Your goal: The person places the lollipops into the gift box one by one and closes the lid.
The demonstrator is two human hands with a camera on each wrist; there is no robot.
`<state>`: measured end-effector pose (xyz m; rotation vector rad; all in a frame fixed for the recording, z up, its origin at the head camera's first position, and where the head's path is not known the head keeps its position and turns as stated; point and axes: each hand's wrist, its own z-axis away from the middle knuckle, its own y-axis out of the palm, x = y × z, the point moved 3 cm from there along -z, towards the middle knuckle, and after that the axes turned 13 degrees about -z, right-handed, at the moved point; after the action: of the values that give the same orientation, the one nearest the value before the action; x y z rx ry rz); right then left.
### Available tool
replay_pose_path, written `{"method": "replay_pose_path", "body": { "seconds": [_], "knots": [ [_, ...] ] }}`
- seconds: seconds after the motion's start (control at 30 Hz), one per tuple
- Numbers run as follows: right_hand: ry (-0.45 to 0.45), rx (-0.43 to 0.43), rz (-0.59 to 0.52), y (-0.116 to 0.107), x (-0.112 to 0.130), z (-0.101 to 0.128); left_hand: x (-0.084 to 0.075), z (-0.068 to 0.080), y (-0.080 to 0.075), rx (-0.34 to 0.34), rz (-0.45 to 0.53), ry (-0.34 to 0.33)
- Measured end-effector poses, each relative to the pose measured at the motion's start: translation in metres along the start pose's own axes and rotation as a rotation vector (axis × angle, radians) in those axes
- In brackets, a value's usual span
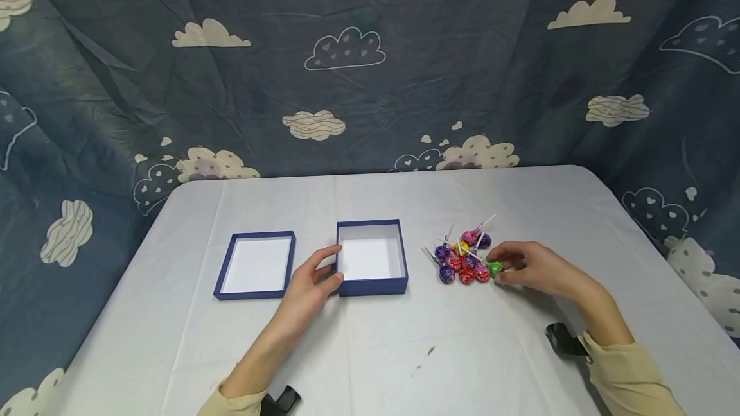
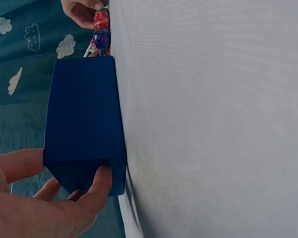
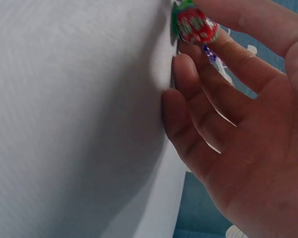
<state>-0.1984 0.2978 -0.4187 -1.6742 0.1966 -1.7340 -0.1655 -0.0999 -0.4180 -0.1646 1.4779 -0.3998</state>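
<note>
Left hand point(image 1: 309, 287) gripping open blue box point(image 1: 372, 257), right hand point(image 1: 534, 268) pinching green lollipop point(image 1: 494, 268), lid point(image 1: 257, 265) beside, lollipop pile point(image 1: 461, 256) between.

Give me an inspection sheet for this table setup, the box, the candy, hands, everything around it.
Surface: table under a pale cloth, creased, a small dark speck near the front.
Job's things: open blue box, inside white; lollipops heaped to its right.
Clutter: box lid lying inside-up, left of the box.
Grippers: left hand grips the box's near-left corner; right hand pinches the green-wrapped lollipop at the heap's edge.
Cables: nothing seen.
Surroundings: dark blue cloud-print backdrop.
</note>
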Motion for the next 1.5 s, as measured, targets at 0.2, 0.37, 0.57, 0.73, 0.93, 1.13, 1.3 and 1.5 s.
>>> {"method": "replay_pose_path", "body": {
  "seconds": [0.2,0.37,0.57,0.73,0.93,1.13,1.3,1.5],
  "knots": [
    [0.009,-0.017,0.002,0.001,0.001,0.000,-0.001,-0.001,0.000,-0.002,-0.001,0.008],
    [-0.012,-0.032,0.009,-0.003,0.004,0.000,-0.002,-0.001,-0.001,-0.001,0.000,0.008],
    [-0.053,-0.056,0.004,-0.005,0.012,0.000,-0.002,-0.001,-0.002,-0.003,-0.002,0.005],
    [-0.082,-0.093,-0.003,-0.006,0.021,0.002,-0.002,-0.001,-0.002,-0.003,-0.001,0.005],
    [-0.112,-0.168,-0.100,-0.008,0.027,0.003,-0.001,-0.001,-0.002,-0.002,0.005,0.004],
    [-0.205,-0.255,-0.154,-0.008,0.032,0.005,0.001,0.000,-0.002,0.000,0.018,0.003],
    [-0.260,-0.312,-0.200,-0.005,0.033,0.008,0.001,0.000,0.000,0.007,0.021,-0.004],
    [-0.258,-0.288,-0.305,-0.004,0.035,0.009,0.001,0.000,0.000,-0.001,0.014,0.006]
  ]
}}
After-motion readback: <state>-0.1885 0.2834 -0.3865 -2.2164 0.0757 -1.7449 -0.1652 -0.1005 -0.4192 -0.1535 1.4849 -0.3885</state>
